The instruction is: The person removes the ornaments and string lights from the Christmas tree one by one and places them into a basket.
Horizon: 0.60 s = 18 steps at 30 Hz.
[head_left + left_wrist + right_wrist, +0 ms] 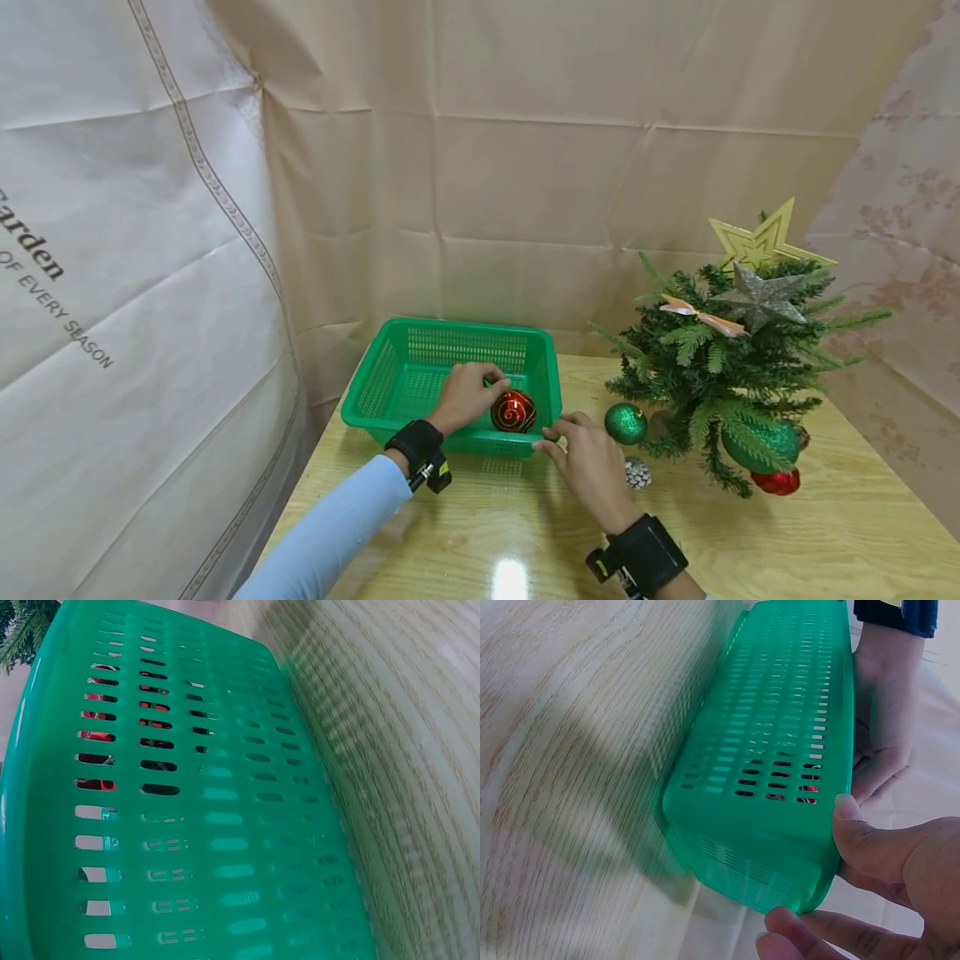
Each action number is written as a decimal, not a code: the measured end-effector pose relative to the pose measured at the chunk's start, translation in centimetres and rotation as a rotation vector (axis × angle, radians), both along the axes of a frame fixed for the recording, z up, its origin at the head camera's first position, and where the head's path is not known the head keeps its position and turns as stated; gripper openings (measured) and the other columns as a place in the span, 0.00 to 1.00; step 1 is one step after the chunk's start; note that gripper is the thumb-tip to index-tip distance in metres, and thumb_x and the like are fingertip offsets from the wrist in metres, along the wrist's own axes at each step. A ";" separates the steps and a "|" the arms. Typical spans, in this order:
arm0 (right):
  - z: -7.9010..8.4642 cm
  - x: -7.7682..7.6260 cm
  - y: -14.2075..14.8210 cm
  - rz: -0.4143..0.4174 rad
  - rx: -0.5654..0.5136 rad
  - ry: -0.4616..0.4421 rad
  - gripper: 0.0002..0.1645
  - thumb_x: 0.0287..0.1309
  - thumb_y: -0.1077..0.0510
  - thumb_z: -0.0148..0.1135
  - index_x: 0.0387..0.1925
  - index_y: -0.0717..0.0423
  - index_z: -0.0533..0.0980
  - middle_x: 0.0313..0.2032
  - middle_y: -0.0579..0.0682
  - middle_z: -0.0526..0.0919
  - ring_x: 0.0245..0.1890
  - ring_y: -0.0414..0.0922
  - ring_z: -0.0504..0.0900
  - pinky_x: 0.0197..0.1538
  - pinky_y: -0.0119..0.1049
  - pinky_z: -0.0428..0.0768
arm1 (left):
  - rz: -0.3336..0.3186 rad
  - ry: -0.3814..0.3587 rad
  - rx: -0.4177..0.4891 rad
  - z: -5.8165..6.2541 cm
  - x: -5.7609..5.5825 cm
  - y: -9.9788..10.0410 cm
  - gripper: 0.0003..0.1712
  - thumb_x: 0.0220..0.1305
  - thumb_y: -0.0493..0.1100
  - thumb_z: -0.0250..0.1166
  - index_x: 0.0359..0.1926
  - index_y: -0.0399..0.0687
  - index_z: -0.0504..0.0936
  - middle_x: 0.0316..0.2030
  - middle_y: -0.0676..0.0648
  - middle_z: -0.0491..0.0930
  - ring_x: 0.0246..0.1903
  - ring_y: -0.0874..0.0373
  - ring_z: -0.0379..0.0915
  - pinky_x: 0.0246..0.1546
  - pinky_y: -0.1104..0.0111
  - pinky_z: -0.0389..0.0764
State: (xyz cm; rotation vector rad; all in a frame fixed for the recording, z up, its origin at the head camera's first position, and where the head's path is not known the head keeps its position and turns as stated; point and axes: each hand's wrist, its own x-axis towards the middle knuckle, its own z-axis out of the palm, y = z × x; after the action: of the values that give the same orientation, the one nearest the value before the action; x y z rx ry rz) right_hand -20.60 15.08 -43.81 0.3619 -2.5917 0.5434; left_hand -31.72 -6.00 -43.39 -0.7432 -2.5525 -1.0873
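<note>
A green plastic basket (420,437) with slotted walls stands on the wooden table. Inside its front right corner is a red Christmas bauble (514,412) with gold swirls; red shows through the slots in both wrist views. My left hand (467,393) reaches over the front rim, its curled fingers pinching at the bauble's top; the exact hold is partly hidden. With thumb and fingers on either side of the corner, my right hand (588,462) grips the basket's rim (845,772). In the right wrist view, the left hand (885,712) shows beyond the rim.
To the right stands a small artificial Christmas tree (690,367) with a gold star (753,246), a silver star (761,297) and a ribbon bow (701,316). A green glitter bauble (626,423) and a whitish pinecone (637,473) lie beside my right hand. Cloth hangs behind.
</note>
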 end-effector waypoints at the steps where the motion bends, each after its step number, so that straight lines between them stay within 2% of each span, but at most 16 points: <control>1: 0.0 0.0 0.0 0.000 0.001 0.001 0.13 0.52 0.47 0.80 0.35 0.50 0.90 0.47 0.57 0.86 0.28 0.48 0.84 0.22 0.33 0.76 | 0.001 -0.001 -0.004 0.0 0.0 0.0 0.06 0.72 0.44 0.68 0.42 0.50 0.90 0.32 0.54 0.86 0.23 0.66 0.73 0.25 0.69 0.72; 8: -0.1 0.0 -0.1 0.006 -0.007 -0.012 0.12 0.53 0.48 0.80 0.35 0.50 0.89 0.47 0.56 0.86 0.29 0.47 0.84 0.23 0.34 0.78 | 0.002 -0.012 -0.014 -0.3 0.0 0.0 0.06 0.72 0.44 0.68 0.42 0.49 0.90 0.34 0.52 0.87 0.25 0.66 0.76 0.27 0.68 0.75; 18: -0.1 0.0 -0.1 -0.007 -0.017 0.003 0.13 0.51 0.48 0.81 0.35 0.50 0.89 0.48 0.58 0.86 0.27 0.48 0.84 0.22 0.35 0.78 | -0.033 -0.008 -0.027 -0.1 0.1 -0.2 0.07 0.72 0.43 0.68 0.42 0.47 0.90 0.37 0.50 0.88 0.23 0.65 0.75 0.26 0.69 0.72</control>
State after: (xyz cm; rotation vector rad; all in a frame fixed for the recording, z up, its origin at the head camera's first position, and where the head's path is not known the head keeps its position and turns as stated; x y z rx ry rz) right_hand -20.60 14.98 -43.94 0.3485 -2.5826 0.5614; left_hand -31.63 -6.21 -43.48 -0.7919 -2.5751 -1.0699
